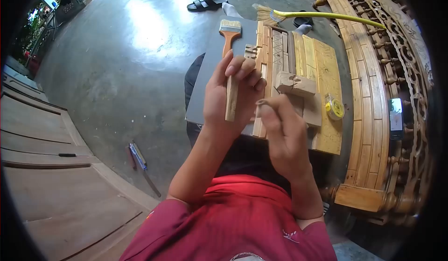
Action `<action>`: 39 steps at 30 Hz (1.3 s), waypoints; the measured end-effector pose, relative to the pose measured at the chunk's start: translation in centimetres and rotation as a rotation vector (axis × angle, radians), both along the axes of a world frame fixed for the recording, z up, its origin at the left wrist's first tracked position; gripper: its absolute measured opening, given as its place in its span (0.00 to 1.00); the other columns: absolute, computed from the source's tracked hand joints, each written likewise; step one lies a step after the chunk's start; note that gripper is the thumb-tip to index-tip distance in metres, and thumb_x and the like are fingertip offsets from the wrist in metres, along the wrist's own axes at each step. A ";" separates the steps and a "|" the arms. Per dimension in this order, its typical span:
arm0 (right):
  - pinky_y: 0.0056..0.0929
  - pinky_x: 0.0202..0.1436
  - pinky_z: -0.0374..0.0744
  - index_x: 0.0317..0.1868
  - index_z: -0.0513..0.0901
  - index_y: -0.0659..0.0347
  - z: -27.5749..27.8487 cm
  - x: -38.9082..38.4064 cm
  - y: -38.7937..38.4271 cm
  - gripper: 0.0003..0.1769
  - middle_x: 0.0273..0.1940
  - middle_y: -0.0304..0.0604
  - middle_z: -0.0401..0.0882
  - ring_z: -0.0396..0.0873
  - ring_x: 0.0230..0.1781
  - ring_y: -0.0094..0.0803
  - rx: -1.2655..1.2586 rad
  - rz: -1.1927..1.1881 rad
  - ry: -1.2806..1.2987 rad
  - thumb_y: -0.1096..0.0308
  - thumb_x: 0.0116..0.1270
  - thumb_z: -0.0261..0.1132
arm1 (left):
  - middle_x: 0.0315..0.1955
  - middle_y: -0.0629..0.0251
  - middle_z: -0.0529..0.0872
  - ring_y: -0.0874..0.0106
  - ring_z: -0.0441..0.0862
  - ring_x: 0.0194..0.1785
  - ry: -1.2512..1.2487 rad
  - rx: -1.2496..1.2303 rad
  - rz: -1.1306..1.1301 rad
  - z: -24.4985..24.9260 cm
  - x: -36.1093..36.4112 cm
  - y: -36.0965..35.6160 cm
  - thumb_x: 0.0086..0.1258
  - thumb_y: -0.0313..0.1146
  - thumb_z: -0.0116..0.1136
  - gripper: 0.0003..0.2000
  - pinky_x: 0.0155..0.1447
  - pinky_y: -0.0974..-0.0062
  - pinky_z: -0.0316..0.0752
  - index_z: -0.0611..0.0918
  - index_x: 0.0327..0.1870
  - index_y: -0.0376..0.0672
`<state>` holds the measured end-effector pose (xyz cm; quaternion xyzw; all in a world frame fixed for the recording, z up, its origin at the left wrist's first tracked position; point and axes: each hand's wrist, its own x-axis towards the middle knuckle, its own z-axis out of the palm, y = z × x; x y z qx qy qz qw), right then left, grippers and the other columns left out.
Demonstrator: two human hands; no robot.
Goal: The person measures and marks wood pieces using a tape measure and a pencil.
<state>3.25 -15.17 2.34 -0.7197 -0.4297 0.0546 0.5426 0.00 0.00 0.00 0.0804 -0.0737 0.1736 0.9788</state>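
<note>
My left hand point(228, 90) is closed around a small, narrow strip of wood point(231, 100), held upright with its lower end sticking out below the fingers. My right hand point(284, 125) is just to the right, thumb and forefinger pinched on a small brownish piece point(262, 102) too small to name. The two hands are apart. Behind them, a board point(210, 79) on my lap bears wooden strips point(278, 51), a carved wood block point(296, 83), and a brush point(230, 32) with an orange handle. A yellow tape measure point(334, 108) lies on the yellowish plank point(329, 74) at the right.
A wooden bench point(366, 93) with carved rails stands at the right, holding a phone point(395, 118). A yellow-handled broom point(326, 15) leans toward it. Wooden panels point(46, 186) and several tools point(138, 156) lie on the left floor. A black sandal point(205, 3) is beyond.
</note>
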 end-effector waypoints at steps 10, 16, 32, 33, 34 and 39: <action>0.18 0.29 0.61 0.43 0.73 0.61 0.9 -0.3 -1.5 0.14 0.30 0.31 0.70 0.61 0.27 0.15 0.217 -0.089 0.367 0.60 0.83 0.49 | 0.27 0.76 0.64 0.75 0.58 0.33 -0.054 0.039 -0.022 5.7 -1.2 -3.0 0.87 0.42 0.33 0.20 0.46 0.73 0.60 0.68 0.27 0.55; 0.19 0.29 0.61 0.45 0.73 0.60 1.1 -0.6 -2.0 0.16 0.31 0.34 0.71 0.61 0.26 0.16 0.250 -0.122 0.379 0.56 0.83 0.50 | 0.27 0.71 0.63 0.73 0.59 0.34 -0.133 -0.066 -0.080 6.1 -1.1 -3.8 0.87 0.42 0.35 0.19 0.45 0.73 0.61 0.65 0.28 0.50; 0.34 0.53 0.76 0.54 0.82 0.66 0.1 3.6 -5.1 0.12 0.45 0.49 0.78 0.80 0.47 0.40 -0.257 -0.323 -0.094 0.71 0.74 0.61 | 0.32 0.74 0.66 0.81 0.65 0.36 0.505 0.655 0.479 -0.8 -2.1 1.1 0.79 0.30 0.53 0.22 0.45 0.80 0.62 0.70 0.70 0.29; 0.35 0.53 0.77 0.54 0.82 0.65 0.1 3.8 -5.3 0.13 0.45 0.49 0.78 0.80 0.47 0.41 -0.297 -0.289 -0.130 0.71 0.73 0.61 | 0.32 0.73 0.66 0.81 0.65 0.36 0.533 0.750 0.500 -1.6 -2.3 1.6 0.79 0.30 0.53 0.25 0.45 0.80 0.62 0.68 0.73 0.27; 0.36 0.53 0.77 0.55 0.82 0.64 0.1 4.0 -5.4 0.13 0.45 0.49 0.78 0.81 0.47 0.43 -0.337 -0.253 -0.164 0.71 0.72 0.61 | 0.32 0.73 0.66 0.80 0.65 0.37 0.542 0.746 0.473 -2.1 -2.5 1.8 0.78 0.29 0.53 0.28 0.46 0.78 0.63 0.65 0.76 0.27; 0.37 0.55 0.78 0.57 0.83 0.61 0.9 6.5 -5.3 0.15 0.48 0.49 0.79 0.82 0.49 0.44 -0.399 -0.170 -0.275 0.72 0.71 0.63 | 0.31 0.72 0.66 0.79 0.65 0.37 0.560 0.650 0.436 -3.0 -2.0 1.7 0.76 0.33 0.47 0.25 0.46 0.77 0.64 0.72 0.70 0.28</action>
